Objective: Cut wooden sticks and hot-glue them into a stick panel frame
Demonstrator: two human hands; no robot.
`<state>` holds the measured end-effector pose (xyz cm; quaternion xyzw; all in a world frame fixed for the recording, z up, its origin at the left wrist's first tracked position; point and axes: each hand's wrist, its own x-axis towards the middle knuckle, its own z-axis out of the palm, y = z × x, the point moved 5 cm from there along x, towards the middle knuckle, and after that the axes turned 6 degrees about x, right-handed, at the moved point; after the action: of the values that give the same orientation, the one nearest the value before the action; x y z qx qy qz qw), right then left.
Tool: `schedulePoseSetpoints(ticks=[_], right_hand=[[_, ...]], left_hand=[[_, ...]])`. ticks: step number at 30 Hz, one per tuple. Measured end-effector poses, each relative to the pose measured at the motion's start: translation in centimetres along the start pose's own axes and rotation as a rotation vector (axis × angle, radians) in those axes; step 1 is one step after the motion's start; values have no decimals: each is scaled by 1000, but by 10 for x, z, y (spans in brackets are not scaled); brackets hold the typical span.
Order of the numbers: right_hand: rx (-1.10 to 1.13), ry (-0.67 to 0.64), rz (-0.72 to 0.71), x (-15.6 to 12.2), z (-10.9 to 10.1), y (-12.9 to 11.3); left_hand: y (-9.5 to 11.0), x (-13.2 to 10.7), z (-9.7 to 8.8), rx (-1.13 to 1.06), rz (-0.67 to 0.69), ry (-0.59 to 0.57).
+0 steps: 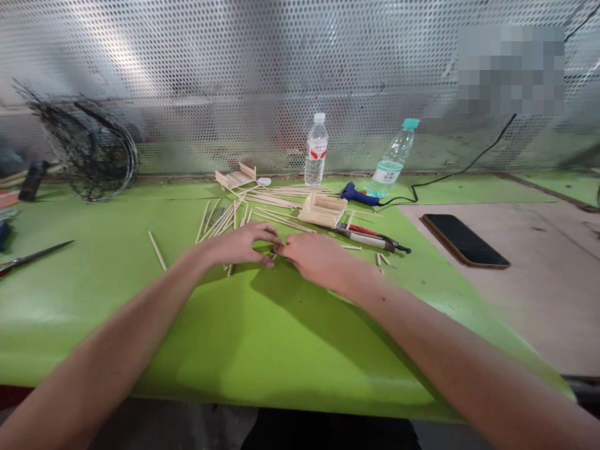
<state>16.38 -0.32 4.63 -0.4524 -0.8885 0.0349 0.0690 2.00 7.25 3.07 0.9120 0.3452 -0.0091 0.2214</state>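
Head view: sticks [225, 217] lie just beyond left hand [239, 244] and right hand [315, 257].

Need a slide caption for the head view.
Left hand and right hand meet over loose sticks on a green table; stick frame, pliers and glue gun behind.

Both bare forearms reach in over the worktop [262, 337] and converge at its middle. Left hand [239, 244] palm down, fingers [265, 236] curled; right hand [313, 257] knuckles up, fingertips meeting the left's. Any grip is hidden.
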Motion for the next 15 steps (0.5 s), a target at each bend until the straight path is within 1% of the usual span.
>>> schedulePoseSetpoints(ticks=[3, 9, 15], right_hand=[[6, 13, -5, -1, -2, -2], [71, 16, -18, -7, -5, 3], [-4, -24, 33, 0, -6, -8]], left_hand=[[0, 0, 0, -9, -4, 2], [1, 0, 2, -11, -25, -8], [0, 1, 1, 23, -14, -3]])
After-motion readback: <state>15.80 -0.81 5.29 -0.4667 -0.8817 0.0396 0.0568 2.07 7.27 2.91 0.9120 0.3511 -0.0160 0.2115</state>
